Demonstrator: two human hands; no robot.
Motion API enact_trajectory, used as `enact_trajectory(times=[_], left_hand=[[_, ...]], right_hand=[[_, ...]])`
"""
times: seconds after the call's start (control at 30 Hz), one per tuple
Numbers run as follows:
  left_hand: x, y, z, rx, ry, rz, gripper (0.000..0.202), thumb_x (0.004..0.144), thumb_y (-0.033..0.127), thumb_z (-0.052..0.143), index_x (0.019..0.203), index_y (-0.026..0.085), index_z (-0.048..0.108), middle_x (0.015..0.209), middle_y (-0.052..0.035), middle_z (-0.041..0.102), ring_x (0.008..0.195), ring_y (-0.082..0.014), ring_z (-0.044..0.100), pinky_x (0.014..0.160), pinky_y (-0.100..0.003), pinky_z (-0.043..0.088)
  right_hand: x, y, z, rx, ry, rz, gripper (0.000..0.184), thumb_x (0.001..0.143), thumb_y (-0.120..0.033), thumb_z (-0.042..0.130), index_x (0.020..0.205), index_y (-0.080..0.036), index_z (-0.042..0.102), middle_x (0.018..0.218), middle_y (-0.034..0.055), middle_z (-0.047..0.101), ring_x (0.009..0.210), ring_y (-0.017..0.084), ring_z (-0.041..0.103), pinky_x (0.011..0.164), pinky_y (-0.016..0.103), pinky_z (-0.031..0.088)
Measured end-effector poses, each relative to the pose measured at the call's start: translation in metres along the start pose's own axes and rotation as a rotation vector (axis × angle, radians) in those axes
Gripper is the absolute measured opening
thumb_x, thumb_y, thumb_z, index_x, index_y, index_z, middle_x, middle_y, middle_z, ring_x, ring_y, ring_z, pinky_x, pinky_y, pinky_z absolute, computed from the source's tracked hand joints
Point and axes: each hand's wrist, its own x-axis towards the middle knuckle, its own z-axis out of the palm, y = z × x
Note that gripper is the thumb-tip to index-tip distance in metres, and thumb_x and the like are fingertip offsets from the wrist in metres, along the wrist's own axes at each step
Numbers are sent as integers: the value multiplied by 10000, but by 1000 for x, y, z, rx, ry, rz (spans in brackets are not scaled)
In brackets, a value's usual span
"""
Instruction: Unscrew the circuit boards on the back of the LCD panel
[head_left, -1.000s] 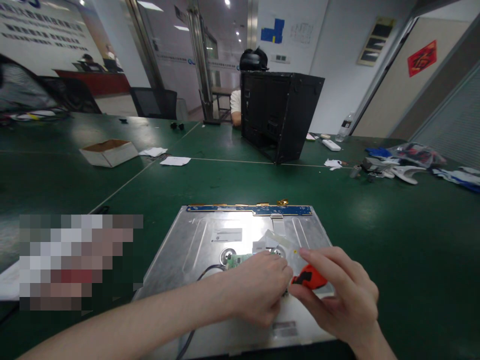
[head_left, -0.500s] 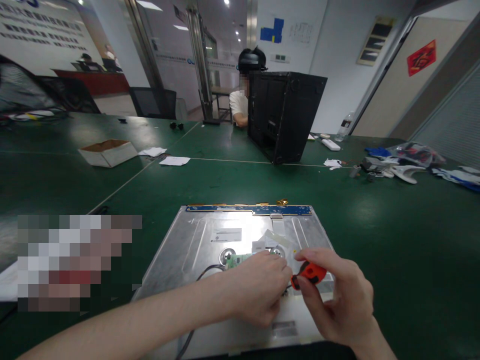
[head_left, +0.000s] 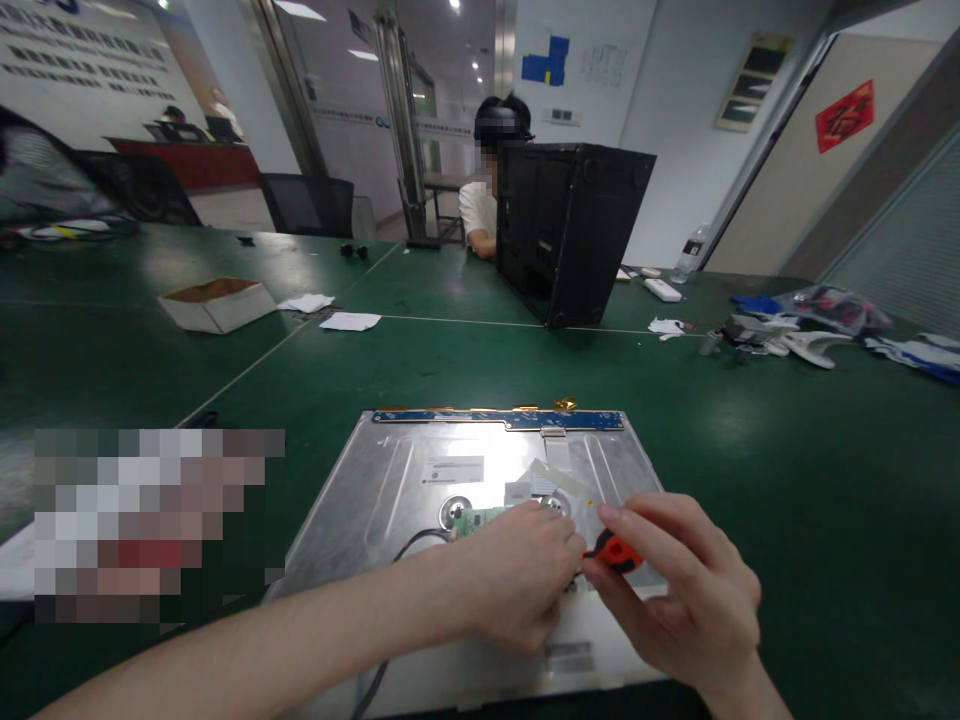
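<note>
A silver metal display panel (head_left: 397, 465) lies flat on the table in front of me, a blue circuit strip (head_left: 450, 417) along its far edge. My left hand (head_left: 517, 575) rests on the panel with fingers curled inward, over a green circuit board (head_left: 474, 520). What its fingertips hold, if anything, is hidden. In my right hand (head_left: 682, 590), thumb and fingers grip the orange and black handle of a screwdriver (head_left: 619, 552), pointing left toward my left fingertips. The screwdriver's tip is out of sight. A dark cable (head_left: 379, 680) runs from the board toward the near edge.
A black computer case (head_left: 577, 235) stands at the back, with a person (head_left: 478, 215) behind it. An open cardboard box (head_left: 217, 305) and papers (head_left: 350, 321) lie at the left. Gloves and parts (head_left: 810, 345) and a bottle (head_left: 688, 255) are at the right. A pixelated patch covers the near left.
The orange handle has turned in my right fingers, and that hand has shifted slightly right with its fingers re-set. My left hand stays where it was.
</note>
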Motion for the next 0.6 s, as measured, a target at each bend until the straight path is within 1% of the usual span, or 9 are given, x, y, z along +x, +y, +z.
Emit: enact_trajectory(times=[0.17, 0.27, 0.37, 0.47, 0.6], left_hand=[[0, 0, -5, -7, -29, 0, 208, 740, 180, 653, 942, 140, 627, 908, -109, 679, 847, -255, 636, 745, -349, 522], [1, 2, -13, -2, -87, -24, 151, 753, 177, 646, 899, 143, 628, 878, -107, 682, 810, -255, 642, 714, -351, 527], [0, 2, -20, -20, -105, -55, 176, 757, 156, 637, 933, 144, 631, 852, -92, 687, 766, -236, 644, 667, -324, 518], [0, 1, -24, -26, -112, -67, 206, 760, 150, 643, 966, 143, 635, 872, -91, 694, 760, -234, 652, 638, -312, 513], [0, 1, -26, -31, -175, -88, 126, 767, 151, 652, 892, 147, 636, 877, -92, 692, 756, -244, 663, 614, -313, 518]], right_hand=[[-2, 0, 0, 5, 12, -9, 261, 856, -134, 629, 1116, -160, 643, 846, 45, 650, 661, 143, 648, 510, 243, 544], [-3, -1, -2, 3, 17, -18, 317, 844, -131, 587, 1157, -127, 631, 908, 77, 700, 758, 174, 690, 580, 265, 586], [-3, -2, -4, 18, -2, -16, 341, 830, -142, 533, 1158, -102, 617, 940, 91, 730, 823, 192, 720, 645, 278, 610], [-2, -2, -4, 48, -4, -10, 318, 826, -144, 508, 1125, -120, 612, 925, 79, 740, 828, 196, 731, 650, 284, 614], [0, -1, -2, 49, -10, -23, 248, 844, -147, 551, 1083, -133, 611, 889, 66, 736, 794, 177, 724, 624, 263, 600]])
